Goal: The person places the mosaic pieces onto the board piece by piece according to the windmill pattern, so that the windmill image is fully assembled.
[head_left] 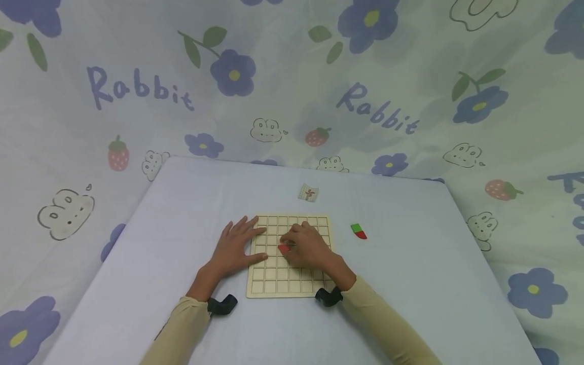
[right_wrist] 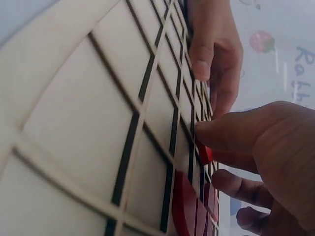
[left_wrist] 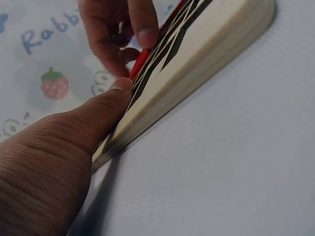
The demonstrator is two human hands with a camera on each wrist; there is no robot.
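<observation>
A pale wooden grid board (head_left: 270,287) lies on the white table, marked into square cells by dark grooves. My left hand (head_left: 233,247) rests with spread fingers along its left side, the thumb reaching onto the cells. Over the middle of the board, my right hand (head_left: 306,247) pinches a small red piece (right_wrist: 205,153) between thumb and fingers, low at the grid. More red pieces (right_wrist: 183,206) sit in cells beside that hand in the right wrist view; from the head they are mostly hidden beneath it.
A green and red piece (head_left: 358,231) lies on the table right of the board. Beyond the board is a small pattern card (head_left: 308,192) with a red pinwheel figure on a grid. A printed cloth (head_left: 292,76) hangs behind the table.
</observation>
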